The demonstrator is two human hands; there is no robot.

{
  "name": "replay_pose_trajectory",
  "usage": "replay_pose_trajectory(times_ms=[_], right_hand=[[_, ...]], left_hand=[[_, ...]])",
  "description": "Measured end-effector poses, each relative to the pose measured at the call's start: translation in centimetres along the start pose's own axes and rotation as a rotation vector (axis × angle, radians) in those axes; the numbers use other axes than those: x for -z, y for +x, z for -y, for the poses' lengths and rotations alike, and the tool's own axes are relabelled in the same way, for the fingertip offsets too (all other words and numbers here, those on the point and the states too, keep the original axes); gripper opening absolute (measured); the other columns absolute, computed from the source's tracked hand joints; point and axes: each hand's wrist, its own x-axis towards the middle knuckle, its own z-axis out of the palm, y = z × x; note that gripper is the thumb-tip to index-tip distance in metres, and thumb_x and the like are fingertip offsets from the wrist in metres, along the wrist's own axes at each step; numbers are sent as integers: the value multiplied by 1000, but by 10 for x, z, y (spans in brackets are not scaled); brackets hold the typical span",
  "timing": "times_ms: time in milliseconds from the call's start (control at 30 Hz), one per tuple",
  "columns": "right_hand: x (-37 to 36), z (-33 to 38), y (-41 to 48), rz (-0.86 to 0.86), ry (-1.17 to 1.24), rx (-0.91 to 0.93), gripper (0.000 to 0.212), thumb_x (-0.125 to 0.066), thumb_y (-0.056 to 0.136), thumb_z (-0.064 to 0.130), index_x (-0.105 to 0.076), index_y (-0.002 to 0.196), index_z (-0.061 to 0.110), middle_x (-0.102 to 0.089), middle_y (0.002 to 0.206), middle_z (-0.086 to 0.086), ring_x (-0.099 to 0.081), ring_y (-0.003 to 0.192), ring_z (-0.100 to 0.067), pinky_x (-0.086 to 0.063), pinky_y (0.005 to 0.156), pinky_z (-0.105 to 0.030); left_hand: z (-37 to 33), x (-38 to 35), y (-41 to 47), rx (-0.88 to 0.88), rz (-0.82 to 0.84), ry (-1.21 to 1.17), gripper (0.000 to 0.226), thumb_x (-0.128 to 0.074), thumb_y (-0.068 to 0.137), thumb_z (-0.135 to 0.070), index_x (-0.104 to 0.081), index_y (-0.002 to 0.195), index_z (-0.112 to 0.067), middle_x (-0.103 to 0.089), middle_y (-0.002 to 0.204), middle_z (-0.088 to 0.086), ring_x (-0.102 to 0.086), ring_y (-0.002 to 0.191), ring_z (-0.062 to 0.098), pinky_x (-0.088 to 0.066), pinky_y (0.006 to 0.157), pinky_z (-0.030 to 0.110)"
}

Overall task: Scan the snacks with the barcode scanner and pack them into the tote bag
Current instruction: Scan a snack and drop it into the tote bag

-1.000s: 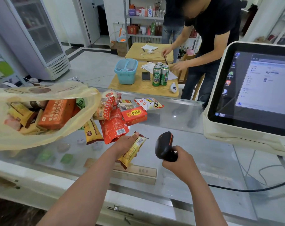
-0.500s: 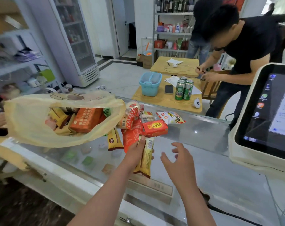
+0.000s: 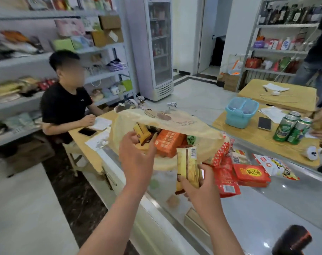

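though half offscreen, scanner [image 3: 292,240] bottom right

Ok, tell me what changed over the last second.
The right hand let go of the barcode scanner, now set down on the counter, and took the yellow snack packet from the left hand. The left hand, now open, moved up to the mouth of the tote bag. The bag and the pile of unpacked snacks beside it stayed put.
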Motion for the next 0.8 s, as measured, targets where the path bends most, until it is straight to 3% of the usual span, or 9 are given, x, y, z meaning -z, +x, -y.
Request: replay_pose_trajectory(times_ms=[67,133,167,233,300,533,633,733,800], right_hand=[[-10,5,12,2,-79,11,46,-74,80,32,-45,116,38,-66,98,12,-66,78,-8,-51,59,-26],[-20,12,23,-5,-155,39,43,-74,80,35,-48,113,39,-66,97,12,-65,79,-6,-50,60,-26],[-25,17,28,-3,-173,47,42,-74,80,35,-50,114,38,-66,96,12,-64,78,-6,-50,60,-26],[-37,26,38,1,-197,57,44,-73,80,36,-53,119,34,-64,94,14,-64,76,-5,-51,60,-25],[-49,36,49,-12,-216,63,48,-73,81,35,-53,125,31,-62,92,17,-62,74,-1,-51,61,-22],[-100,59,82,4,-283,150,47,-73,82,28,-55,125,29,-47,84,31,-49,70,14,-37,57,0],[-130,67,99,68,-362,154,37,-73,82,27,-61,117,28,-53,80,25,-52,72,1,-37,64,-10],[-163,82,122,79,-291,107,19,-71,82,26,-65,98,17,-64,71,7,-60,59,-8,-51,65,-22],[-184,85,141,144,-297,41,28,-66,86,28,-65,109,12,-64,83,2,-60,77,-15,-48,79,-27]], left_hand=[[19,17,31,17,-208,162,70,-74,78,-41,-41,133,-12,-46,119,4,-43,112,20,-36,100,39],[37,26,60,130,-109,208,81,-74,77,-47,-35,139,-13,-42,135,9,-38,126,27,-35,103,44],[44,28,72,198,-13,213,72,-69,81,-50,-39,136,-15,-47,132,7,-44,123,27,-41,97,44],[56,31,86,242,124,251,34,-50,95,-47,-53,102,-13,-60,94,2,-58,91,28,-46,70,38],[61,35,93,132,78,293,36,-38,101,-37,-42,74,-14,-48,65,1,-49,61,25,-32,51,32],[70,48,113,-79,75,352,37,-44,99,-23,-31,65,-17,-37,52,-2,-33,46,16,-19,46,29],[67,46,119,-209,98,313,46,-49,97,-18,-24,59,-22,-28,47,-7,-25,43,11,-15,45,28],[66,40,122,-328,87,234,41,-47,93,-21,-24,58,-21,-20,46,-10,-18,41,4,-16,42,26],[68,39,122,-402,65,205,34,-41,89,-27,-28,59,-19,-17,47,-11,-15,41,3,-16,40,23]])
